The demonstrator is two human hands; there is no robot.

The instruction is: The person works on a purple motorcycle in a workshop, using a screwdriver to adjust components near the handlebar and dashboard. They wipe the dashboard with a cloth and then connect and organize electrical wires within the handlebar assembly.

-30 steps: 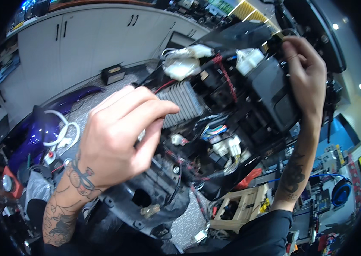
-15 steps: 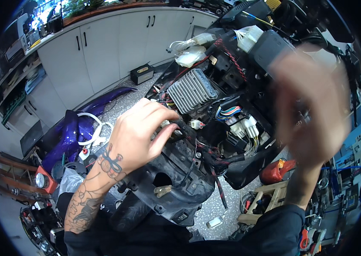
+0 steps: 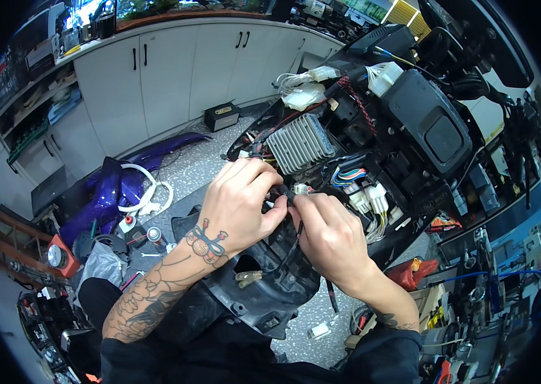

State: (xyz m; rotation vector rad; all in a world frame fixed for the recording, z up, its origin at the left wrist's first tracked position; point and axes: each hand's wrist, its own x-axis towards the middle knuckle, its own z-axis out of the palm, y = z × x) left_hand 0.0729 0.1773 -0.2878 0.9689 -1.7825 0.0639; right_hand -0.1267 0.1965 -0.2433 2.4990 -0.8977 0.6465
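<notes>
My left hand point(image 3: 243, 200) and my right hand point(image 3: 327, 232) meet over the opened-up front of a scooter-like vehicle. Between their fingertips runs a dark wrapped wiring harness point(image 3: 279, 191), pinched from both sides; the fingers partly cover it. Just beyond them sits a small white connector point(image 3: 300, 189). A finned metal unit point(image 3: 299, 144) lies farther back, with multicoloured wires point(image 3: 350, 175) and white plugs point(image 3: 378, 196) to its right. Below my hands is a black plastic body part point(image 3: 270, 296). A dark cable point(image 3: 332, 299) hangs down toward the speckled floor.
Purple body panels point(image 3: 105, 200) and a white hose point(image 3: 167, 192) lie at left. A black box point(image 3: 221, 118) stands by the white cabinets point(image 3: 168, 70). At right are a red pouch point(image 3: 411, 274) and a tool-covered bench. Clear-wrapped connectors point(image 3: 304, 96) rest at the back.
My right hand, blurred and raised at the right before, has come down and left to the harness beside my left hand. The view has shifted slightly.
</notes>
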